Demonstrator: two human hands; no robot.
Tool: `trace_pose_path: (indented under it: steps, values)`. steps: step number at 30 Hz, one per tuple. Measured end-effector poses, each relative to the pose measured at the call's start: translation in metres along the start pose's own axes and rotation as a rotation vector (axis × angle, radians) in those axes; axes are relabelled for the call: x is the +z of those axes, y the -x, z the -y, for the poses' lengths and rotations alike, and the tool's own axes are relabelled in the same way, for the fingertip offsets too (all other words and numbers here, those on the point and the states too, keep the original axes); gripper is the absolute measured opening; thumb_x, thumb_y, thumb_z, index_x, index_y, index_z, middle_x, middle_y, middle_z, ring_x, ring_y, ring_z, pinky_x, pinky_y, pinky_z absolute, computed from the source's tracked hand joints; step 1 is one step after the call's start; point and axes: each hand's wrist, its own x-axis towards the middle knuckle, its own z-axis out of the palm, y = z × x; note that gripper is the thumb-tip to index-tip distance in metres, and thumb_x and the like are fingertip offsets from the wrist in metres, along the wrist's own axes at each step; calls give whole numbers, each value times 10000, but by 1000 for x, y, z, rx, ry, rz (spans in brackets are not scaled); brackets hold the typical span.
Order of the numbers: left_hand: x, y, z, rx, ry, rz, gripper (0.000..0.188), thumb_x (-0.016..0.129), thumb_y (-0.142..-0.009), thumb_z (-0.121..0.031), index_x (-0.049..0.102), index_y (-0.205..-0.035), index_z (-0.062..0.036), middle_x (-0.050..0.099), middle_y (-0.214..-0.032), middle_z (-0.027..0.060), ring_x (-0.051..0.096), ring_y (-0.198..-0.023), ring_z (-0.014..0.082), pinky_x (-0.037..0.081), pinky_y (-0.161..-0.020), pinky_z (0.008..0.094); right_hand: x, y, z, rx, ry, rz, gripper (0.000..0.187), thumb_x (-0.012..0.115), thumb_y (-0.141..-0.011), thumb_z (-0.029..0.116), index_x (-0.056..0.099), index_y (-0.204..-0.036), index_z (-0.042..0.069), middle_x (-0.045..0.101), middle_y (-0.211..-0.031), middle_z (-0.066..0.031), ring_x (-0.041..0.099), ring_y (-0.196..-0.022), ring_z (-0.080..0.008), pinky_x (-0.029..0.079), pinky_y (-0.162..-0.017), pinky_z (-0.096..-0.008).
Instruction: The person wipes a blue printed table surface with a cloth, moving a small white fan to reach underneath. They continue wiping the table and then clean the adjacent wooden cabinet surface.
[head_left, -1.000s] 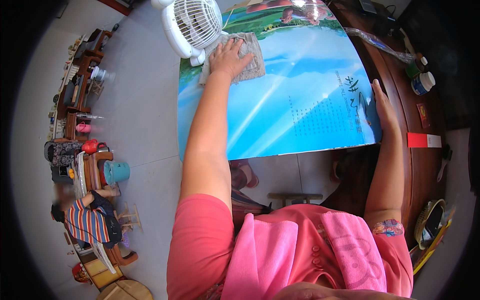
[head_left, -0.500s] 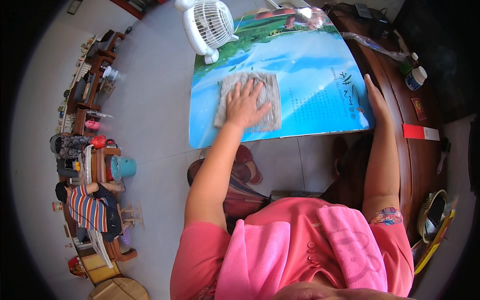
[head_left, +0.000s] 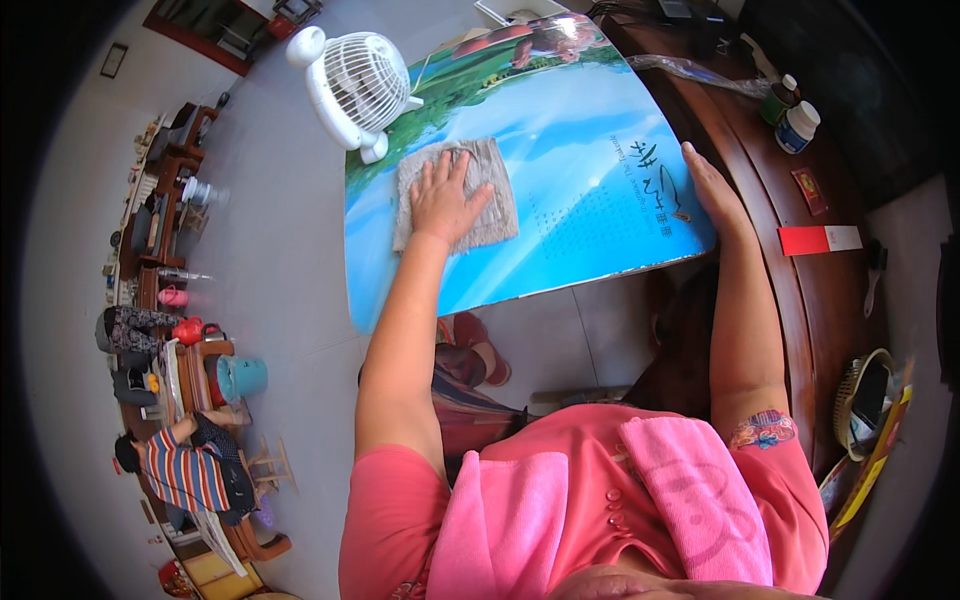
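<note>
My left hand [head_left: 447, 208] lies flat with its fingers spread on a grey, fuzzy cloth [head_left: 492, 176]. Under the cloth is a glossy tabletop [head_left: 560, 270] printed with a blue sky-and-water picture, dark lettering and green foliage. My right hand [head_left: 716, 195] rests along the tabletop's right edge, its fingers stretched out and pointing away from me. Where its thumb sits is hard to make out. At the far left corner of the tabletop stands a white fan [head_left: 358, 88] with a round grille.
Right of the tabletop runs a dark wooden surface [head_left: 790, 285] bearing a white-capped bottle [head_left: 797, 128], a green bottle [head_left: 779, 100], a red-and-white card [head_left: 820, 240] and a basket [head_left: 858, 405]. Off to the left, a person in a striped shirt [head_left: 185, 465] sits near a blue bucket [head_left: 242, 377].
My left hand and the cloth have slid away from the tabletop's near edge. The whole view has turned a little, shifting the fan and tabletop leftward. My right hand stays at the edge.
</note>
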Motion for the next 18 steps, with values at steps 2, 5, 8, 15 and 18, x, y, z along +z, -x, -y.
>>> trace_pose_path:
  steps: [2, 5, 8, 15, 18]
  values:
    - [3, -33, -6, 4, -16, 9, 788, 474, -911, -658, 331, -1560, -234, 248, -1640, 102, 191, -1509, 367, 141, -1200, 542, 0, 3, 4, 2, 9, 22, 825, 377, -984, 673, 515, -1394, -30, 537, -1402, -232, 481, -1336, -320, 313, -1132, -379]
    - [10, -81, -17, 22, -30, -12, 775, 449, -923, -662, 326, -1562, -241, 241, -1643, 93, 197, -1509, 362, 144, -1203, 536, -1, 0, 0, -34, 58, 20, 804, 370, -996, 659, 529, -1366, -38, 560, -1372, -232, 493, -1321, -320, 327, -1118, -373]
    - [17, -128, -23, 29, -45, -28, 778, 452, -921, -669, 324, -1563, -247, 243, -1643, 96, 207, -1509, 357, 178, -1187, 558, 3, 9, 13, -33, 95, 23, 802, 362, -997, 658, 529, -1365, -35, 562, -1368, -233, 493, -1322, -329, 322, -1123, -377]
    - [22, -237, -31, -31, -60, -22, 785, 446, -912, -676, 316, -1566, -261, 235, -1648, 68, 211, -1511, 337, 185, -1195, 525, 1, 17, 26, -4, 176, 31, 797, 386, -988, 665, 502, -1378, -19, 581, -1318, -240, 534, -1266, -335, 370, -1086, -392]
    - [25, -271, -23, -45, -73, -25, 794, 442, -908, -686, 312, -1568, -264, 241, -1647, 59, 210, -1512, 329, 190, -1194, 513, 1, 15, 25, -14, 163, 42, 797, 406, -980, 668, 499, -1375, -19, 611, -1260, -266, 571, -1226, -346, 412, -1047, -397]
